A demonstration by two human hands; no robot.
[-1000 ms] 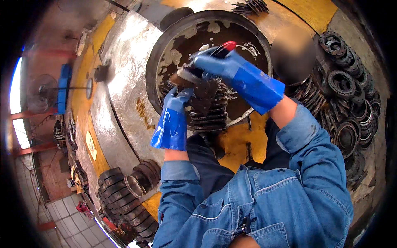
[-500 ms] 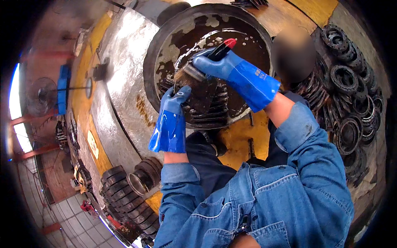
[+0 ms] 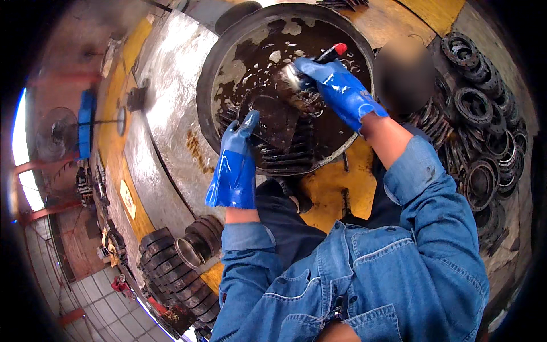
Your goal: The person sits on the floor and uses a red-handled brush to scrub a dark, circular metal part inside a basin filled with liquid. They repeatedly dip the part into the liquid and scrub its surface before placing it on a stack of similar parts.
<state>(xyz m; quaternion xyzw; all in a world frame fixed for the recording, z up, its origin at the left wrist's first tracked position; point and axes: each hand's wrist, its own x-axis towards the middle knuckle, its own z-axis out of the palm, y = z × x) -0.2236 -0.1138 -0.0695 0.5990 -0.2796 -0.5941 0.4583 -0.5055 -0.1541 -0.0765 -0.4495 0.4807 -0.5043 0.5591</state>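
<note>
My left hand (image 3: 236,154), in a blue rubber glove, grips the edge of a dark, wet metal plate (image 3: 274,117) held over a large round basin (image 3: 207,80). In my right hand (image 3: 336,82), gloved the same way, is a wide paint brush (image 3: 293,77) with a black, red-tipped handle. Its bristles are smeared by motion and lie just off the plate's right side, over the dark liquid (image 3: 342,114). Several dark flat parts (image 3: 288,159) stand stacked in the near side of the basin, partly behind the plate. The plate's full outline is hard to make out.
Dark ring-shaped parts (image 3: 474,106) are piled along the right. Stacked toothed parts (image 3: 176,271) and a metal ring (image 3: 190,252) stand at the lower left. A shiny metal sheet (image 3: 174,74) lies left of the basin, and a fan (image 3: 57,132) is farther left.
My right hand has swept the brush to the right, from near my left fingers to past the plate's middle. My left hand still holds the plate, whose face now shows more.
</note>
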